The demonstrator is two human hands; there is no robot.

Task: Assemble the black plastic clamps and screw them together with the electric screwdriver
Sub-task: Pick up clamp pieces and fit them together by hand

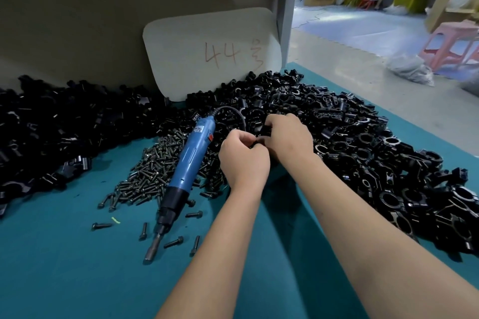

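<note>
Gripping a black clamp piece (259,141) between them, the left hand (243,160) and right hand (287,137) are curling their fingers round it above the teal worktop (64,267), beside the blue electric screwdriver (185,171) lying on the screws (153,171).

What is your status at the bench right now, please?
Both hands, left and right, gripping a clamp between them. Screwdriver lying idle on the screws. Nothing in the way.
</note>
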